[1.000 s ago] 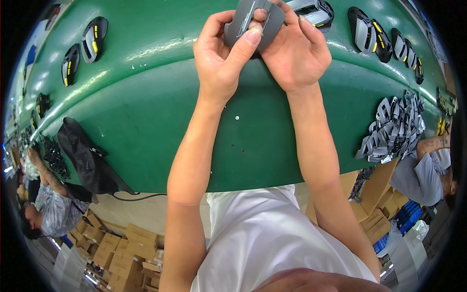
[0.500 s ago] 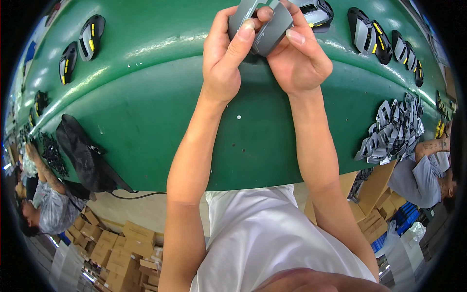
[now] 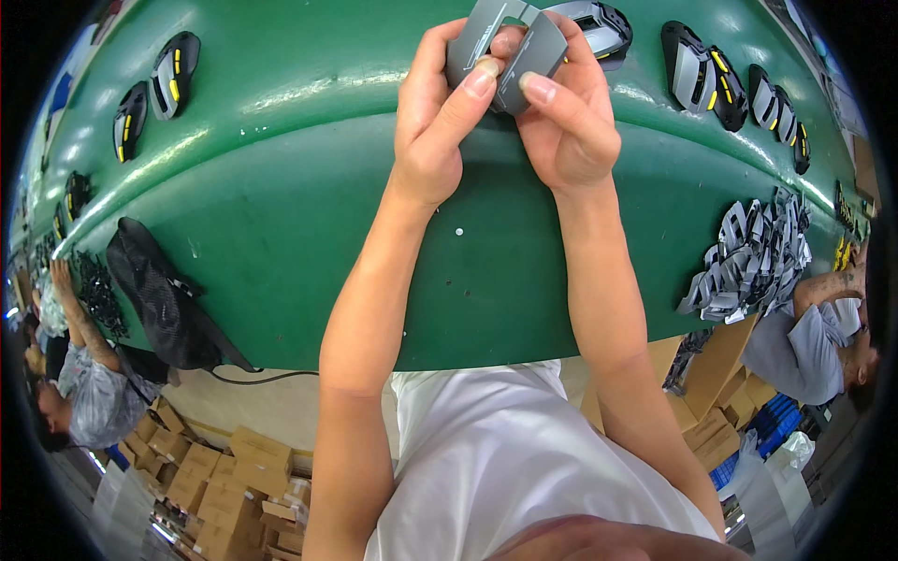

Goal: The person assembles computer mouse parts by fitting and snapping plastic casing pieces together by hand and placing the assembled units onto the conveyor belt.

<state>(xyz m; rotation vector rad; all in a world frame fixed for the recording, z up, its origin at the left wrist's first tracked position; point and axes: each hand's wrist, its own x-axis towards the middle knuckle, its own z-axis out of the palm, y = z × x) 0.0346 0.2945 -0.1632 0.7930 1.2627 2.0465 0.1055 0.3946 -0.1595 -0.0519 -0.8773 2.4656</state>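
1. Matte-grey, curved plastic shell with a central slot (image 3: 541, 45): at 12 o'clock in the view, up off the table, between both hands.
2. Left hand (image 3: 430, 136): pinching the shell's left lobe, thumb on the face by the slot. Right hand (image 3: 582, 131): closed on the right lobe, thumb on its face. A fingertip shows through the slot; can't tell whose.
3. Handling, my read: support from behind, press evenly with both thumbs, don't spread the lobes. The slotted part looks thin and could flex or crack. Nails off the face; it probably scuffs.
4. Green, smooth-topped worktable (image 3: 510, 280) runs under the hands. Loose heap of grey plastic parts (image 3: 748, 262) at 3 o'clock, straight on the tabletop, no bin.
5. Open brown cardboard carton (image 3: 722, 366), toward 4 o'clock below the heap: dark and grey pieces inside, type unclear.
6. Blue plastic trays (image 3: 774, 425), 4 o'clock: contents unreadable.
7. Stacked brown cardboard boxes (image 3: 267, 463), between 7 and 8 o'clock: can't see what's inside.
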